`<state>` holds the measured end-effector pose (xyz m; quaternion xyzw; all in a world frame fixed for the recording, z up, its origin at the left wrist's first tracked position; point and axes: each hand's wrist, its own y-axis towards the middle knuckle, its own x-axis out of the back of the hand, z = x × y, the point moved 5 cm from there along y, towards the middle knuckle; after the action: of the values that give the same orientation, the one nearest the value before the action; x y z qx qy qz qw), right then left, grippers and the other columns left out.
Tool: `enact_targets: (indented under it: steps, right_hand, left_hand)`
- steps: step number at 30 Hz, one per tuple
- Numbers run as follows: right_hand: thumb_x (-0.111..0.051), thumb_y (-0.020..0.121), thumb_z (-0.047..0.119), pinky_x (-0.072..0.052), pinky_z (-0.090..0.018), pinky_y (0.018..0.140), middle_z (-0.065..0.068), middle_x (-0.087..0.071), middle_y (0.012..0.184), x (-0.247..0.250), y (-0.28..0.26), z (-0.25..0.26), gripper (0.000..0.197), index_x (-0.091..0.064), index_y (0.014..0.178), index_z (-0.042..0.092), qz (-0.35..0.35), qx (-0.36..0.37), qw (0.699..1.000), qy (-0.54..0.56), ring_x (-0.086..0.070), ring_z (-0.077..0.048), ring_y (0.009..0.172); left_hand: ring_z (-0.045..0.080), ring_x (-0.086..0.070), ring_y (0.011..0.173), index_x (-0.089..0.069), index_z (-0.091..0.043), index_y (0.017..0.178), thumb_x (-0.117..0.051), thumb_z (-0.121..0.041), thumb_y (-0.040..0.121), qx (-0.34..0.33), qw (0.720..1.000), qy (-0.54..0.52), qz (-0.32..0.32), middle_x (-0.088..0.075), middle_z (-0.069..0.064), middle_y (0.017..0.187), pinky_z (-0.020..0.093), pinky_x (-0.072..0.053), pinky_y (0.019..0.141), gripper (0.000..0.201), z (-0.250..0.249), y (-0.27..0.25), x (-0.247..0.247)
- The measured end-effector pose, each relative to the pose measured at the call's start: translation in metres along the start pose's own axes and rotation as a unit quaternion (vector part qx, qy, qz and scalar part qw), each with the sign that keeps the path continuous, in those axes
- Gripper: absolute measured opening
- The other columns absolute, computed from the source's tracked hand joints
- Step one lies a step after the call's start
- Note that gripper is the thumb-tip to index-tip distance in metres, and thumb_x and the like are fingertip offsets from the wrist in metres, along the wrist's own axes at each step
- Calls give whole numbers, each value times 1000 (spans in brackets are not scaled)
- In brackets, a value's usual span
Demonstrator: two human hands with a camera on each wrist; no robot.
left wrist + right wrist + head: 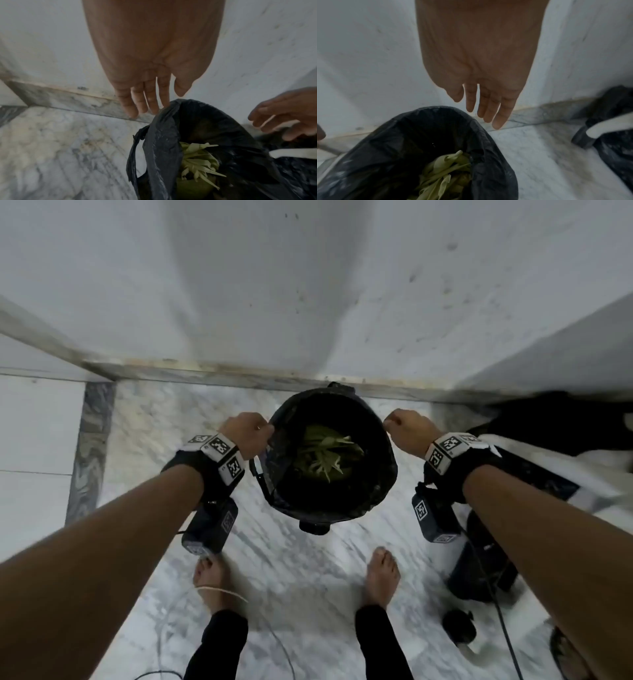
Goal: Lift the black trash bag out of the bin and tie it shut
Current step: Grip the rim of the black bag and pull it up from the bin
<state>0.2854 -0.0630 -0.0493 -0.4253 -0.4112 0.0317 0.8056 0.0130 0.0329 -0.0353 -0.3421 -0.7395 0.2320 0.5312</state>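
The black trash bag lines a round bin against the wall, its top folded over the rim; only the bin's pedal shows. Green leaf scraps lie inside. My left hand is at the bag's left rim. In the left wrist view its fingers hang straight, with the tips against the plastic edge and nothing pinched. My right hand is at the right rim. In the right wrist view its straight fingers hover just above the bag, apart from it.
A white wall stands right behind the bin. At the right lies another black bag with something white on it. A dark cylinder and a small black object sit on the marble floor. My bare feet and cables are below.
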Motion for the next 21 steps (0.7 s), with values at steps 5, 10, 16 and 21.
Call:
enact_targets:
  steps: [5, 10, 16, 21]
  right_hand:
    - [-34, 95, 24, -52, -51, 91, -15, -58, 110, -25, 38, -21, 36, -59, 112, 5, 3, -52, 992, 116, -57, -36, 103]
    - [-39, 95, 25, -51, -44, 78, -9, -57, 105, -38, 62, -41, 31, -60, 114, 12, 22, -87, 974, 209, -52, -26, 92]
    - [-53, 90, 26, -51, -44, 88, -7, -67, 115, -42, 81, -44, 21, -68, 105, 23, 53, -89, 961, 258, -59, -26, 113]
    - [-52, 89, 21, -53, -48, 93, -6, -63, 102, -44, 90, -42, 14, -62, 79, 21, 85, -105, 963, 234, -63, -25, 101]
  left_hand:
    - [38, -57, 109, -62, -6, 111, -39, -35, 94, 50, 995, -81, -9, -63, 20, 119, 38, -44, 90, 40, 15, 51, -23]
    - [41, -53, 118, -58, 6, 115, -35, -24, 97, 63, 989, -134, -12, -58, 24, 126, 44, -43, 101, 42, 15, 88, -31]
    - [32, -48, 70, -55, -4, 95, -33, -20, 99, 56, 996, -45, 46, -51, 21, 84, 28, -31, 66, 28, 9, 100, -34]
    - [30, -45, 63, -50, -3, 69, -34, -26, 100, 78, 995, -13, 61, -50, 18, 74, 30, -31, 72, 41, 12, 109, -37]
